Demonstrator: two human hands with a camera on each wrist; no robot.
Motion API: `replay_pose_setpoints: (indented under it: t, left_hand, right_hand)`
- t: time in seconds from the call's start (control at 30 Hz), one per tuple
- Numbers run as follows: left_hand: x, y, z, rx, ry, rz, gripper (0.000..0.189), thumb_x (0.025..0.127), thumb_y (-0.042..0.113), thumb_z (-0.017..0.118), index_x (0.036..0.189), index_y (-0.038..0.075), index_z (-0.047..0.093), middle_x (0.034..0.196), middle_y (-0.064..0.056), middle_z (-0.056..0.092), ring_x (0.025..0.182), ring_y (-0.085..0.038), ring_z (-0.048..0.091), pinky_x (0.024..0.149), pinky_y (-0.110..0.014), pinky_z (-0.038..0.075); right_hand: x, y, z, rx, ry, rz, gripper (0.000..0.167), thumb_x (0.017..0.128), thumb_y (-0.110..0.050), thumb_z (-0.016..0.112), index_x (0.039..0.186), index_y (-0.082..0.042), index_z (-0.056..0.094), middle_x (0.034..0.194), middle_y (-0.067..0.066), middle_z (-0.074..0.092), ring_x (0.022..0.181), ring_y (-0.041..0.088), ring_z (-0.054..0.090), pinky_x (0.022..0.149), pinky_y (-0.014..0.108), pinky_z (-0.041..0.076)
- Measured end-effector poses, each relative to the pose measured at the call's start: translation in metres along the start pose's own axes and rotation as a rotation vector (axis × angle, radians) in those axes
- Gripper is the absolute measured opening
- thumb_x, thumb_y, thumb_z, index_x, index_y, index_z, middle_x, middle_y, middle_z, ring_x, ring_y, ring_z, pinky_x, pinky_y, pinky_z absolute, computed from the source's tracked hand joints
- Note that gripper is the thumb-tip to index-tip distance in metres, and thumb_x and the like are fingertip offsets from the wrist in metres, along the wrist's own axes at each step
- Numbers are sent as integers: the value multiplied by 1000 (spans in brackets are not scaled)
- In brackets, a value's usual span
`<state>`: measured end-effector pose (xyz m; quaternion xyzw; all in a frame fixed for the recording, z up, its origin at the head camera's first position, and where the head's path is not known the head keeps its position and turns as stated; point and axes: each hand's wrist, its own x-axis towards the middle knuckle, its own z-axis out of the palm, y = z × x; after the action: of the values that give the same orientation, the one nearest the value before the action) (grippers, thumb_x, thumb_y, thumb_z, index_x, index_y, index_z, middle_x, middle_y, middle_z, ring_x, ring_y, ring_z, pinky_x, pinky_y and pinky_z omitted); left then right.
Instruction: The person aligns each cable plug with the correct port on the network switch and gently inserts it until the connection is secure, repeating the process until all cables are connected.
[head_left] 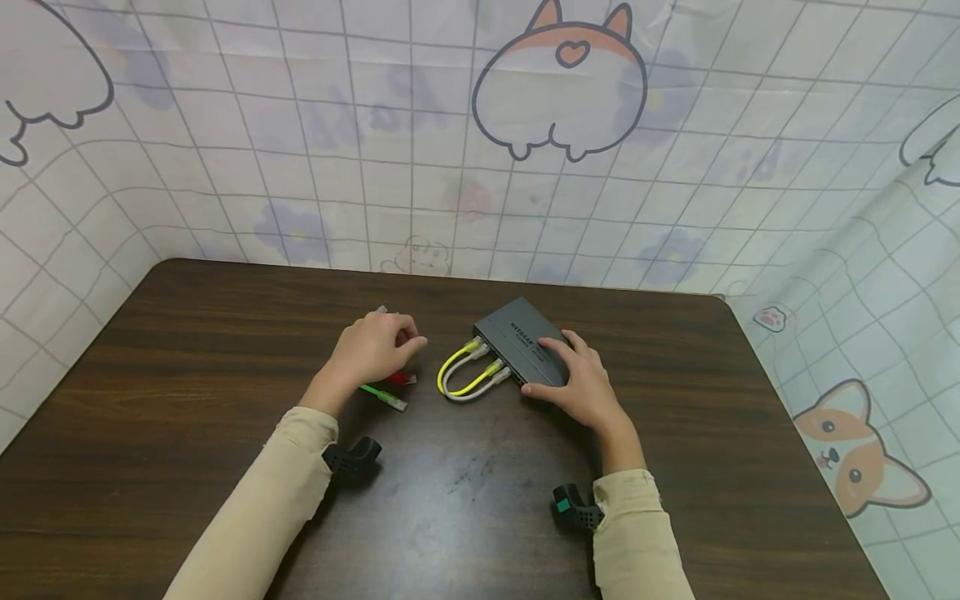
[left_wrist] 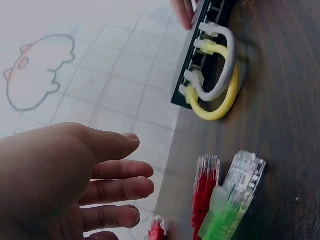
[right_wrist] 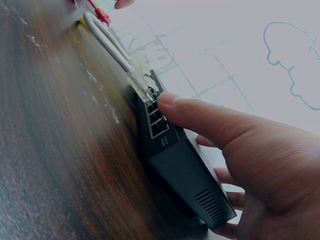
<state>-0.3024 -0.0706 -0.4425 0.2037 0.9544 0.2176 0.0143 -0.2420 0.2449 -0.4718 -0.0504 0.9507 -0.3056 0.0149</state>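
Note:
A dark grey NETGEAR network switch (head_left: 513, 329) lies on the table, its port side toward the left front. Looped into its ports are a yellow network cable (head_left: 441, 375) and a grey-white one (head_left: 465, 397). My right hand (head_left: 585, 385) grips the switch's right end; in the right wrist view the thumb lies at the port side, near several bare ports (right_wrist: 157, 120). Left of the switch, my left hand (head_left: 372, 346) hovers with relaxed fingers and holds nothing. Below it lie a green cable plug (left_wrist: 225, 210) and red plugs (left_wrist: 202, 192), their cables partly hidden by the hand.
The dark wooden table (head_left: 225, 350) meets a grid-patterned cloth backdrop (head_left: 420, 167) at its rear and sides. Each wrist wears a black camera mount, one by the left cuff (head_left: 352, 457), the other by the right cuff (head_left: 576, 507). Another clear plug tip (head_left: 381, 309) pokes out behind the left hand.

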Motion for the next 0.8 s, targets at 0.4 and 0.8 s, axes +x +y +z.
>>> replay_pose_setpoints:
  t: [0.4, 0.8]
  left_hand:
    - [0, -23, -10, 0, 28, -108, 26, 94, 38, 60, 102, 14, 68, 91, -3, 69, 74, -19, 62, 56, -32, 46]
    - [1, -37, -13, 1, 76, -246, 26, 94, 27, 57, 113, 11, 66, 103, -10, 66, 79, -30, 61, 56, -38, 45]
  right_hand:
    - [1, 0, 1, 6, -4, 3, 80, 78, -48, 77, 146, -24, 42, 160, 13, 19, 142, 42, 23, 103, 66, 31]
    - [0, -1, -1, 3, -5, 10, 79, 78, -47, 77, 145, -24, 43, 160, 14, 19, 142, 42, 23, 103, 66, 31]
